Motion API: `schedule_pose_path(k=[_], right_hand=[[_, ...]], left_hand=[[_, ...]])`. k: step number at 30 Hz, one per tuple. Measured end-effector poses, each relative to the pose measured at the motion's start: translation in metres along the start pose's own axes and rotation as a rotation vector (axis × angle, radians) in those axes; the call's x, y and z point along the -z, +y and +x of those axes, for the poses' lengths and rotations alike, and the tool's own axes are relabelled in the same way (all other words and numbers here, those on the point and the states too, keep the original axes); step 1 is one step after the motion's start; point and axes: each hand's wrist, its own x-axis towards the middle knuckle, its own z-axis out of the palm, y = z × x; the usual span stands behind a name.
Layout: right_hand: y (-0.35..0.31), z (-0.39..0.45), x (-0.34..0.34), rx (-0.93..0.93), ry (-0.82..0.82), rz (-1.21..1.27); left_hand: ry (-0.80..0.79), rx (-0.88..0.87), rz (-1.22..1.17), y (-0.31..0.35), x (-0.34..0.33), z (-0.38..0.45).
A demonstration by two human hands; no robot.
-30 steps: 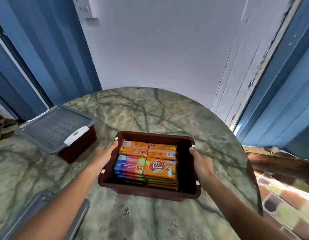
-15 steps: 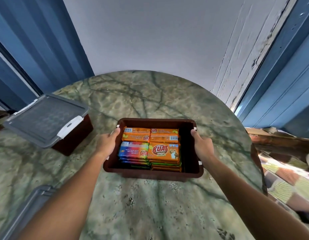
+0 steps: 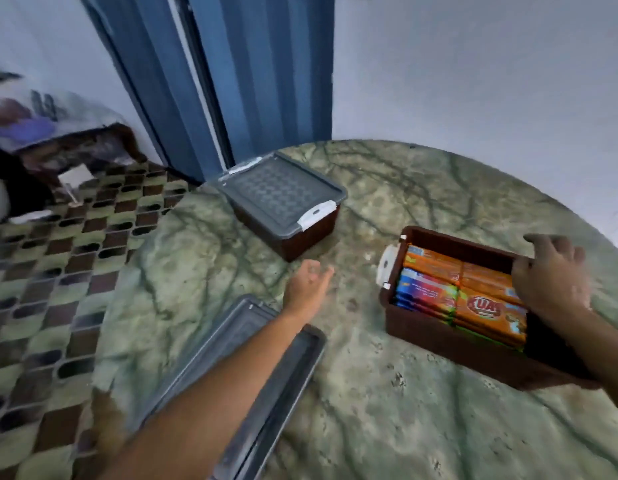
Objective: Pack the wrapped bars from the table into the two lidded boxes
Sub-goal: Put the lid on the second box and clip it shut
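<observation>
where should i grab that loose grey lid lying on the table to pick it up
Grip the loose grey lid by its raised rim on the long right edge, coming from the right with the left hand, which hovers empty just beyond its far end. The lid lies flat on the table and the left forearm crosses over its left side, so the right edge is the exposed one. Thumb under the lip, fingers on top.

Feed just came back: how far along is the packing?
Done: one box is lidded and latched; no loose bars show on the table. In hand: right hand rests on the open box of stacked bars; left hand is empty. Left: fit the loose lid.
</observation>
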Motion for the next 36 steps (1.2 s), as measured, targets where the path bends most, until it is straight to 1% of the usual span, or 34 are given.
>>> schedule_pose_path(k=[1,3,5,6,7,8,9,11,13,14,15,17,19,21,24,26,29,31,33,35,36], right_hand=[[-0.046,-0.002,-0.008,0.175,0.022,0.087],[-0.128,-0.016,-0.026,0.45,-0.047,0.177],[-0.206,-0.041,-0.056,0.759,-0.129,0.156],[-0.243,-0.057,-0.072,0.934,-0.188,0.127],[-0.27,-0.072,-0.09,1.061,-0.285,0.072],[-0.291,-0.087,-0.106,1.117,-0.392,0.018],[-0.306,-0.1,-0.121,1.135,-0.467,-0.029],[-0.32,-0.122,-0.147,1.064,-0.598,-0.103],[-0.318,-0.135,-0.162,0.957,-0.734,-0.116],[-0.313,-0.138,-0.167,0.933,-0.78,-0.129],[-0.308,-0.141,-0.171,0.923,-0.817,-0.146],[-0.298,-0.142,-0.175,0.853,-0.837,-0.156],[-0.288,-0.15,-0.175,0.743,-0.886,-0.126],[-0.279,-0.164,-0.172,0.667,-0.927,-0.089],[-0.275,-0.174,-0.156,0.551,-0.925,0.024],[-0.276,-0.166,-0.134,0.505,-0.935,0.125],[-0.281,-0.151,-0.09,0.523,-0.946,0.24],[-0.272,-0.131,-0.057,0.495,-0.87,0.317],[-0.255,-0.106,-0.027,0.435,-0.779,0.341],[-0.227,-0.08,-0.004,0.33,-0.685,0.392],[-0.2,-0.064,0.008,0.242,-0.619,0.42]], left_hand=[[0.072,0.061,-0.045,-0.017,0.038,-0.013],[0.201,0.168,-0.1,-0.054,0.095,-0.033],[0.384,0.246,-0.165,-0.079,0.143,-0.062],[0.477,0.258,-0.212,-0.093,0.166,-0.078],[0.53,0.296,-0.204,-0.099,0.182,-0.096],[0.574,0.325,-0.179,-0.109,0.192,-0.11],[0.602,0.361,-0.161,-0.118,0.199,-0.125],[0.611,0.384,-0.211,-0.138,0.202,-0.151],[0.615,0.369,-0.279,-0.149,0.197,-0.172],[0.615,0.356,-0.291,-0.152,0.192,-0.178],[0.633,0.385,-0.287,-0.154,0.184,-0.186],[0.641,0.415,-0.286,-0.156,0.167,-0.193],[0.598,0.497,-0.361,-0.156,0.147,-0.195],[0.573,0.537,-0.407,-0.153,0.13,-0.192],[0.668,0.467,-0.471,-0.139,0.13,-0.188],[0.716,0.402,-0.515,-0.128,0.151,-0.185],[0.735,0.316,-0.43,-0.108,0.195,-0.167],[0.689,0.238,-0.368,-0.076,0.217,-0.135],[0.646,0.143,-0.292,-0.038,0.222,-0.096],[0.537,0.046,-0.242,-0.002,0.207,-0.055],[0.437,0.001,-0.232,0.02,0.183,-0.03]])
